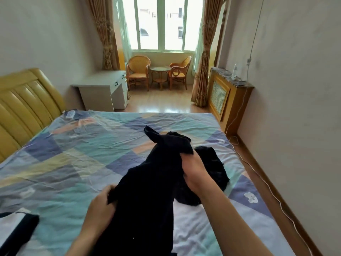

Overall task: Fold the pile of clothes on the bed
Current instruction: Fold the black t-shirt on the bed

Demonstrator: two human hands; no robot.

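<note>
Currently both hands grip one dark garment [153, 174] lifted over the bed [73, 154]. Left hand [103, 202] curls round its near left edge, fingers tucked under cloth. Right hand [193, 169] bunches the upper part in a closed fist. More dark clothes [214, 163] lie crumpled just right of it on the patchwork sheet.

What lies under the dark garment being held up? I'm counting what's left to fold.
Under the dark garment shows the patchwork bedsheet, with a crumpled dark pile beside the right hand. Whatever the hanging cloth covers cannot be seen.
</note>
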